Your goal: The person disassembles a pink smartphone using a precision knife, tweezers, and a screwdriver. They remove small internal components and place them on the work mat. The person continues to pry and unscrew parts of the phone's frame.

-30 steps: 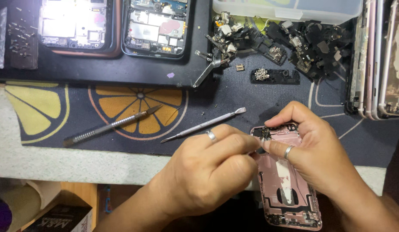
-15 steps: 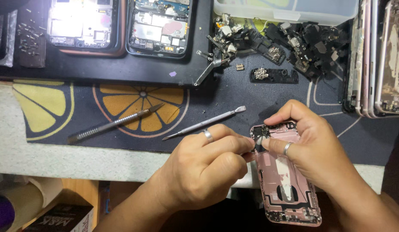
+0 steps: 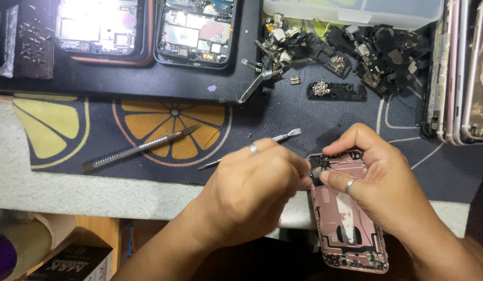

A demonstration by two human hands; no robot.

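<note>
The right hand (image 3: 379,179) is gripping the upper end of a pink phone housing (image 3: 345,218), fingers curled over its top edge and thumb pressing its open inside; the housing is running down beneath the palm toward the person. The left hand (image 3: 257,192) is closing just left of it, fingertips pinched at the housing's top corner (what they are pinching is too small to tell). A metal spudger (image 3: 280,138) is lying just beyond the left knuckles, a scalpel-like tool (image 3: 140,149) farther left.
</note>
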